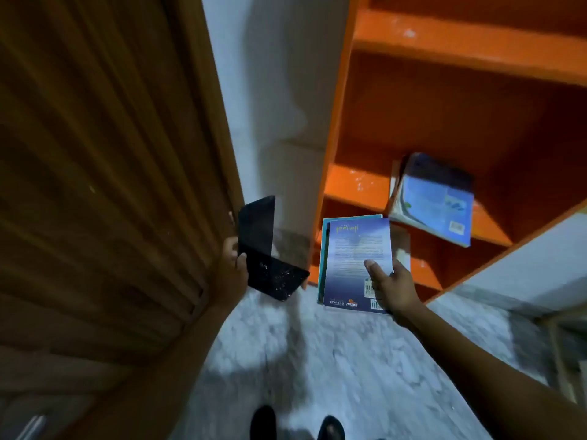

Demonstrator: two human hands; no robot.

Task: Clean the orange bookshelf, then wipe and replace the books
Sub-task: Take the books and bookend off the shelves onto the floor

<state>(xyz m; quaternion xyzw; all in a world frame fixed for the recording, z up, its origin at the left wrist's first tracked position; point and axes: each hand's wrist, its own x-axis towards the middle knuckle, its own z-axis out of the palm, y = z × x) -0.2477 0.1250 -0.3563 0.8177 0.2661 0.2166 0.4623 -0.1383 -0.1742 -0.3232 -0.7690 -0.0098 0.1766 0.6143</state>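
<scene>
At the bottom edge, two dark shoes (297,423) stand on the mottled grey floor (317,360). Both forearms reach forward from the lower corners. The left hand (230,265) is raised beside the brown slatted door (95,185), its thumb curled over the edge of a black L-shaped bookend (266,252), which it grips; one plate of the bookend stands upright and the other juts out toward the right, speckled with pale dust. The right hand (392,282) stretches out further, thumb pressed flat on the back cover of a blue book (355,258), with the fingers hidden beneath, so it holds the book in a pinch; a second, teal-edged book (323,249) shows along the left side under it. The blue book's cover carries printed text, a barcode and publisher logos near its lower edge, and the pair is held just in front of the lower shelves of the orange bookshelf (359,185). Beyond, on a middle shelf of the bookshelf, a small stack of books (435,201) lies flat near the front edge, a light blue back cover with a barcode on top, overhanging the edge slightly. The shelf boards show pale scuffs and dust. A white wall (279,90) stands between door and bookshelf.
</scene>
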